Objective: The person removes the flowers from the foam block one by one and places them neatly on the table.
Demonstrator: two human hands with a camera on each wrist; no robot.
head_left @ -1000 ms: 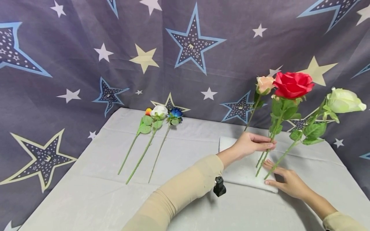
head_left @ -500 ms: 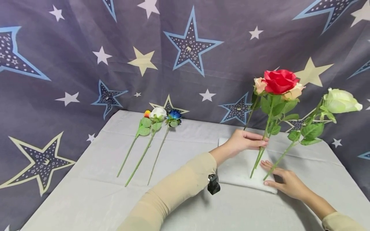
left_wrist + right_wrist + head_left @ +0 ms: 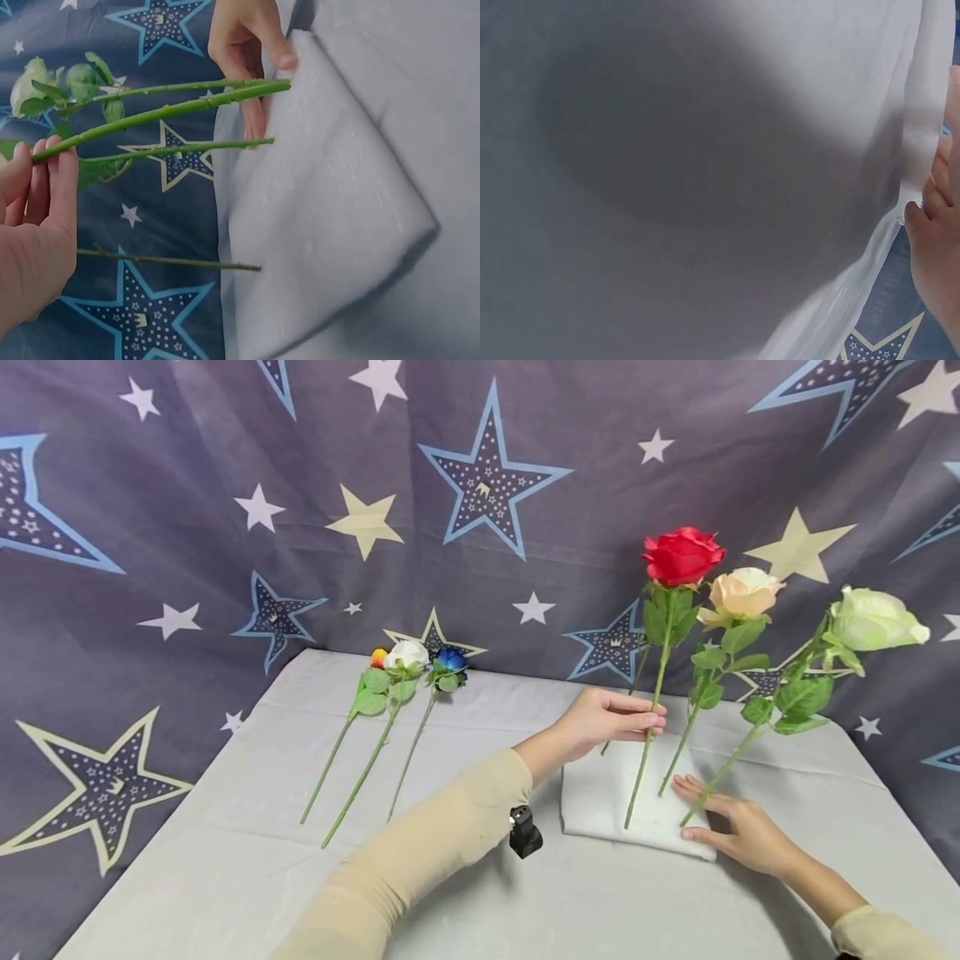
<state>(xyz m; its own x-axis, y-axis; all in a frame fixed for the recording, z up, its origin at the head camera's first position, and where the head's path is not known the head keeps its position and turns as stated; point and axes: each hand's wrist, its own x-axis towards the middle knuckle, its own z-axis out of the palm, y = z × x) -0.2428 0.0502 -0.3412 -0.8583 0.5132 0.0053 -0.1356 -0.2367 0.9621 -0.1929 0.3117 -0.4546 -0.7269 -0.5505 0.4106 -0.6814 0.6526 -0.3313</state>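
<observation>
Over the white pad, the red rose leans a little, pinched at mid-stem by the left hand, the right hand resting fingers apart on the pad's edge, and I'd guess the rose light, firm-stemmed, soft-petalled, best held below the head.

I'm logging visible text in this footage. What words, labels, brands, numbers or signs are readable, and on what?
No words, labels, brands or numbers can be read.
Backdrop: printed stars and small crowns; no legible lettering.
Black device: any marking is too small to read.
Red rose, white cloth: none seen.
</observation>
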